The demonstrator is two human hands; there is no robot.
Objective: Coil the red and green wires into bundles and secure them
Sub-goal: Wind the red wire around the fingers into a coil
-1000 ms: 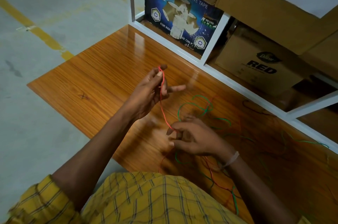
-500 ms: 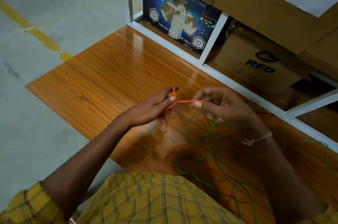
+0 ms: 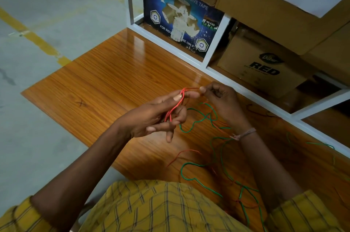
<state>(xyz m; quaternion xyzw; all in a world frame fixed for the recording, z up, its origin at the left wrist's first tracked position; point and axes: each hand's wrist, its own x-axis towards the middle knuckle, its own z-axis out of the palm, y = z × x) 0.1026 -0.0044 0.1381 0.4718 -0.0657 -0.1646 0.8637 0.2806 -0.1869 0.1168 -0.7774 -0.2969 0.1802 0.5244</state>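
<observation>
A thin red wire (image 3: 175,107) is looped around the fingers of my left hand (image 3: 155,118), which pinches the loops between thumb and forefinger above the wooden table (image 3: 106,80). My right hand (image 3: 221,101) pinches the same red wire just to the right, with a short taut stretch running between the two hands. More red wire (image 3: 181,154) trails loose on the table below. The green wire (image 3: 200,118) lies uncoiled in loose curves on the table under and below my right forearm.
A white metal shelf frame (image 3: 189,57) borders the table's far edge. Behind it stand a blue adhesive tape box (image 3: 180,18) and brown cartons (image 3: 263,65). The table's left edge drops to a concrete floor (image 3: 37,23) with yellow lines.
My right hand has carried the red wire up and over my left fingers, adding loops there. Both hands have stayed close together above the table.
</observation>
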